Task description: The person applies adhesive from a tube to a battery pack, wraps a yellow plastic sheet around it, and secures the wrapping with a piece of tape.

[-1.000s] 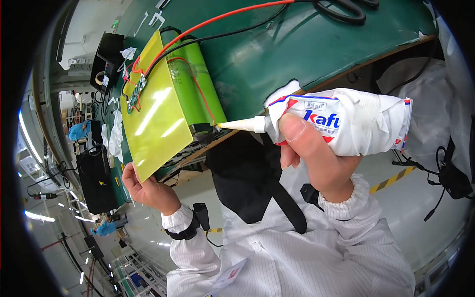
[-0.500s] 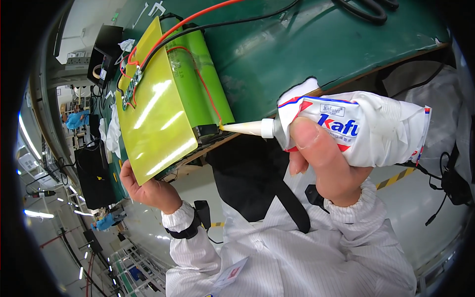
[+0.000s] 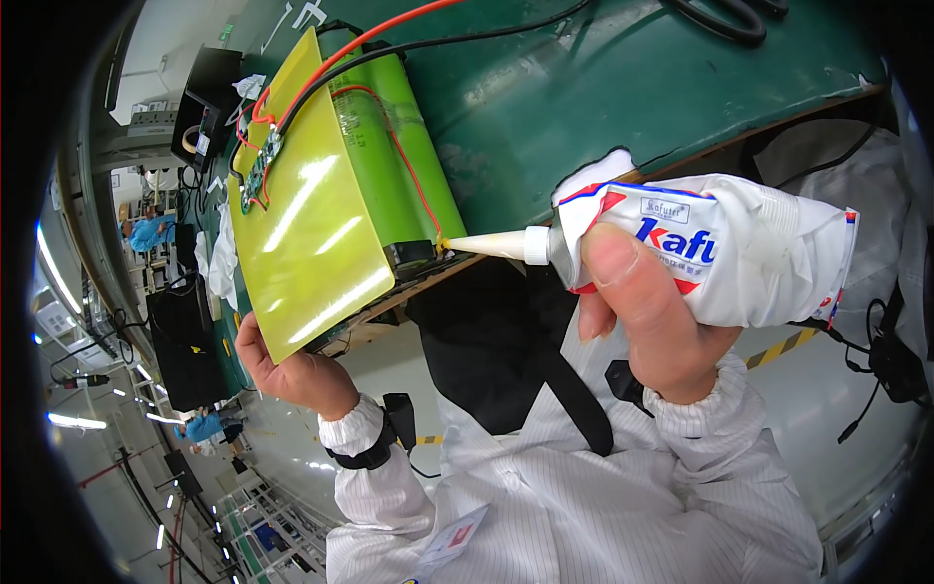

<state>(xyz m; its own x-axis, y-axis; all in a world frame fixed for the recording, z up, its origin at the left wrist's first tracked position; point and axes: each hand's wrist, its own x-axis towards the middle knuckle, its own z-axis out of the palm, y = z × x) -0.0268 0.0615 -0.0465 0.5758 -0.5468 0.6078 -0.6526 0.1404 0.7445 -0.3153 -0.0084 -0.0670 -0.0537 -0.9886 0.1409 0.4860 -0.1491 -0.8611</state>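
factory workshop: green workbench [image 3: 525,127], striped floor tape [image 3: 778,348], blue-clad workers [image 3: 202,426]

A crumpled white tube [image 3: 769,263], held sideways, points its nozzle [image 3: 494,245] at green cylindrical cells [image 3: 375,180].

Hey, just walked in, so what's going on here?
A person is working with both hands at a green bench. The right hand grips a white tube, its nozzle pointing at the near end of the green cells, where a thin red wire ends by a yellowish blob. The left hand is at the lower corner of a yellow sheet, its grip partly hidden. A small circuit board is on the sheet.
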